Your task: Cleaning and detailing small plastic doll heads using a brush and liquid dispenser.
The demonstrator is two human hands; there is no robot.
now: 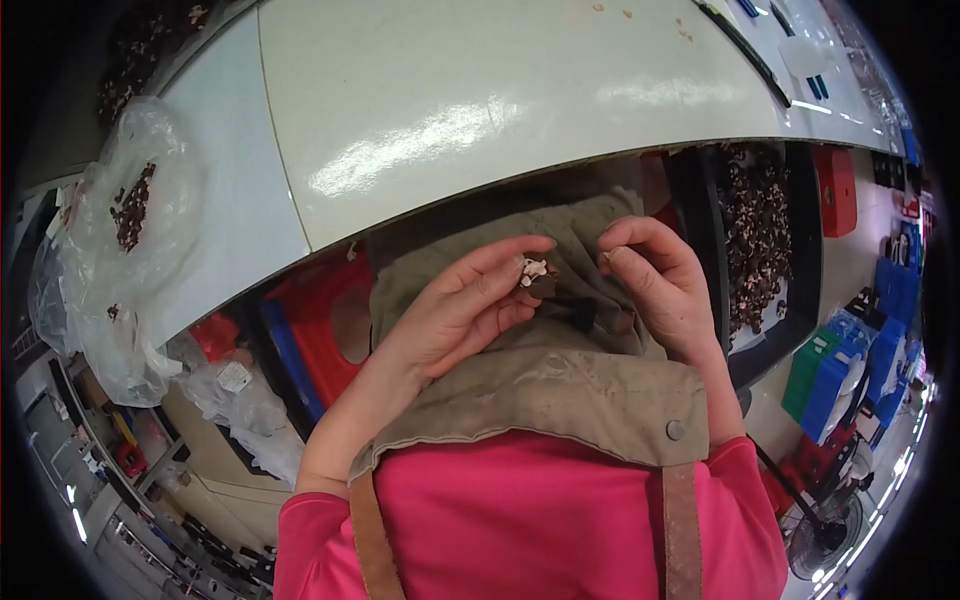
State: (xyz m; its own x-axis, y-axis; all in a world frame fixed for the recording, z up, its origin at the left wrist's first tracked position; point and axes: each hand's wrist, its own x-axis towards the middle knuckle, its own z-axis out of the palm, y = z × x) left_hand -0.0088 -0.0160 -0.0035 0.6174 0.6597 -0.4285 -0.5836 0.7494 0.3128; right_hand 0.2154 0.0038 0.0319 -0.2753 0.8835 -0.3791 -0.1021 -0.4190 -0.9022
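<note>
My left hand (470, 305) is closed around a small dark brown piece (540, 286) with pale pinkish bits on its upper side. Thumb and fingers grip it above my lap. Just to the right, apart from that piece, my right hand (655, 280) has its thumb and index finger pinched together. Whatever may be between those fingertips is too small to make out. Beneath both hands lies the khaki apron (520, 390) over my lap.
Right of my lap, a black tray (800, 250) holds many brown and pink pieces (757, 240). A white table (440, 90) spans the front, with a clear plastic bag (150, 220) of similar pieces at left. Red crates (310, 320) sit below; a fan (825, 530) stands lower right.
</note>
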